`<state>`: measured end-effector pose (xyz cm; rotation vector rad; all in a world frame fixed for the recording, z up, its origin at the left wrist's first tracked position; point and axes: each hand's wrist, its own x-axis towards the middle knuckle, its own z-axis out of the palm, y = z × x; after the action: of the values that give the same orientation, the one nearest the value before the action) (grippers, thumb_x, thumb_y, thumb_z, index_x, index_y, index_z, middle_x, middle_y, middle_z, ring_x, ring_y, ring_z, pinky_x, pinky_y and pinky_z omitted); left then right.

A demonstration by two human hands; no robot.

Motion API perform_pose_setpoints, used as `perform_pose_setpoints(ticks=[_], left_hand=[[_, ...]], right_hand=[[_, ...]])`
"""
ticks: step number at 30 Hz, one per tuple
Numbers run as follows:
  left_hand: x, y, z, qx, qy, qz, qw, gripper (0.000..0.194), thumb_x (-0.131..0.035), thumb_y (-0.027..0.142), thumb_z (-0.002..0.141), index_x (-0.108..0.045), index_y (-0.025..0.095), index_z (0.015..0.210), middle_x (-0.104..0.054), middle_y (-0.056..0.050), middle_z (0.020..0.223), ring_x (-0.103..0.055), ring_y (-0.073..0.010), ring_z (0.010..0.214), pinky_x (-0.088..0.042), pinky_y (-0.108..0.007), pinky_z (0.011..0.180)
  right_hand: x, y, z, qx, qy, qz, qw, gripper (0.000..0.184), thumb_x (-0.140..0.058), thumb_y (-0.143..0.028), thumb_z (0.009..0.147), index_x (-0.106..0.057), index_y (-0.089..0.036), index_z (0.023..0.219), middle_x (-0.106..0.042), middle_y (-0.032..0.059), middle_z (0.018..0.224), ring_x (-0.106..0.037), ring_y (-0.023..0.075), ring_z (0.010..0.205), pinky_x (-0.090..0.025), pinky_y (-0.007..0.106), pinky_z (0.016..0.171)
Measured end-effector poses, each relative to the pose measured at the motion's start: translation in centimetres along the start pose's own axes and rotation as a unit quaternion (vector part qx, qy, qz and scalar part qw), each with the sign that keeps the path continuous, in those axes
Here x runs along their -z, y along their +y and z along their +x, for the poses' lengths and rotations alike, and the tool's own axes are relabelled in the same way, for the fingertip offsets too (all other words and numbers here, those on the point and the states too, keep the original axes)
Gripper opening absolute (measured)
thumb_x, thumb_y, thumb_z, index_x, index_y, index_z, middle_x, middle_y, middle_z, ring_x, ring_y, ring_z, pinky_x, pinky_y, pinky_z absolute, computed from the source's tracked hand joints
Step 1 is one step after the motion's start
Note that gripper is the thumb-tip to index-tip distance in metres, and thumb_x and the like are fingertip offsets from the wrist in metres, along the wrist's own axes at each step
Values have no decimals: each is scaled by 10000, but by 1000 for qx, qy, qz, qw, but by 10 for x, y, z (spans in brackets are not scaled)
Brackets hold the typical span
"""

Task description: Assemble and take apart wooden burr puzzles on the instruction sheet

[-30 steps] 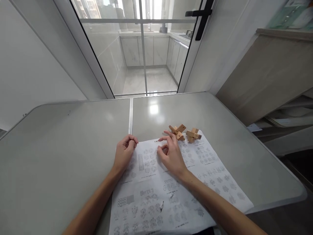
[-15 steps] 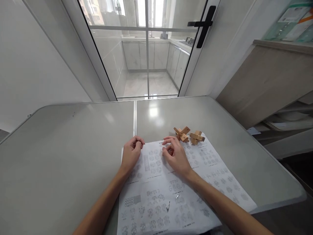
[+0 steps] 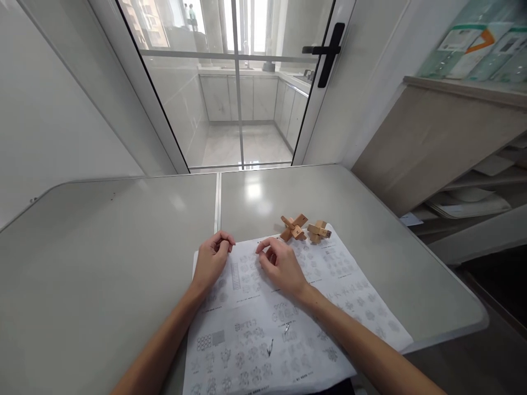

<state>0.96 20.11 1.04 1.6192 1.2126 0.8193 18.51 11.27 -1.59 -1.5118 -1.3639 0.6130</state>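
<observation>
My left hand (image 3: 212, 259) rests on the upper left edge of a printed paper sheet (image 3: 247, 307), its fingers loosely curled with nothing seen in them. To its right, my right hand (image 3: 282, 266) lies on the sheet, fingers bent and a gap between thumb and forefinger; it holds nothing. Just beyond the right hand is a wooden interlocking puzzle (image 3: 293, 228) with numbered sticks crossing at angles. Beside it, on the right, a second, more compact wooden puzzle (image 3: 319, 231) sits at the sheet's upper corner. Small line drawings cover the sheet.
The grey-white table (image 3: 102, 263) has a seam strip (image 3: 217, 200) running away from me. Behind it stands a glazed door with a black handle (image 3: 329, 54). At right is a wooden shelf unit (image 3: 411, 148) with wrapped bottles (image 3: 473, 49) on top.
The right hand's fingers have curled in more, after being stretched further out. The whole view has shifted slightly, so everything appears further left. Both puzzles stay where they were on the table.
</observation>
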Motion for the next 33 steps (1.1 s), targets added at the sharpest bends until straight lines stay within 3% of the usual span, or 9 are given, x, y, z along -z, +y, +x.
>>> perform_pose_setpoints(ticks=[7, 20, 33], left_hand=[[1, -5, 2, -7, -2, 23, 1000, 143, -494, 255, 821, -619, 210, 768, -499, 30, 652, -395, -128, 569, -299, -242, 532], [1, 6, 1, -22, -1, 57, 998, 162, -484, 265, 811, -619, 210, 742, -529, 24, 646, -427, -139, 583, -320, -241, 540], [1, 2, 2, -25, -13, 69, 997, 191, -473, 267, 835, -632, 208, 746, -548, 25, 663, -426, -135, 595, -323, -253, 555]], right_hand=[[0, -4, -1, 10, -12, 4, 1000, 134, -543, -129, 854, -624, -226, 895, -665, -6, 806, -571, 153, 628, -448, 295, 615], [1, -12, 0, 12, -23, 8, 1000, 153, -529, -88, 806, -577, -230, 838, -585, -27, 738, -510, 149, 606, -408, 285, 589], [-1, -12, -1, 40, -43, -5, 998, 204, -473, -86, 858, -534, -225, 722, -603, -19, 695, -508, 144, 604, -378, 273, 604]])
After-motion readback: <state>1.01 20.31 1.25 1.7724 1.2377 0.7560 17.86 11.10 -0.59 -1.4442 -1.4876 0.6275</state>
